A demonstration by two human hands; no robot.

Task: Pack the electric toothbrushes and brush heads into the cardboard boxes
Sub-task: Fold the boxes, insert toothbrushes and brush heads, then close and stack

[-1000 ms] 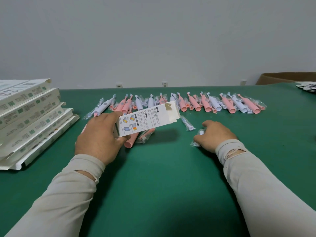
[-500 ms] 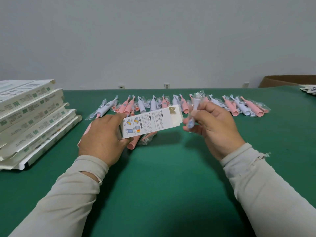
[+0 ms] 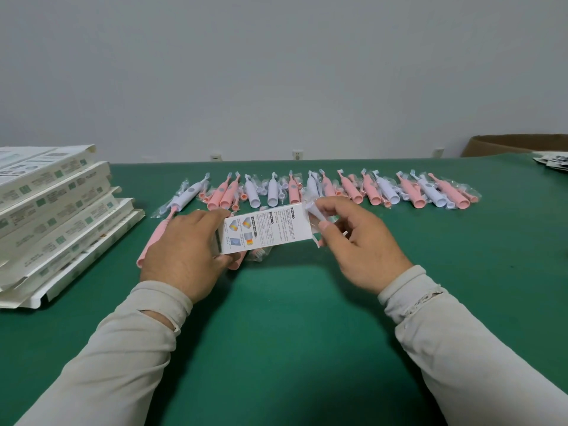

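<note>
Right now my left hand (image 3: 181, 253) grips a small white cardboard box (image 3: 267, 230) by its left end, fingers curled round it, holding it level above the green desk (image 3: 292, 318) with its printed face toward me. My right hand (image 3: 356, 241) is at the box's right end, thumb and fingers pinching a brush head (image 3: 313, 210) sealed in a clear wrapper, right at the open mouth of the box; I cannot tell how far in it sits. Under the box and my left hand lie pink toothbrushes (image 3: 153, 241) on the desk, partly hidden. Farther back, a long row of wrapped toothbrushes (image 3: 353, 192), pink and white mixed, stretches across the desk with small brush heads among them. To the far left a stack of flat white boxes (image 3: 52, 210) leans in a stepped pile on the desk. At the far right corner sits a brown carton (image 3: 516, 146), and just in front of it a few printed leaflets (image 3: 553, 161), too small to read. Both my sleeves are pale grey.
</note>
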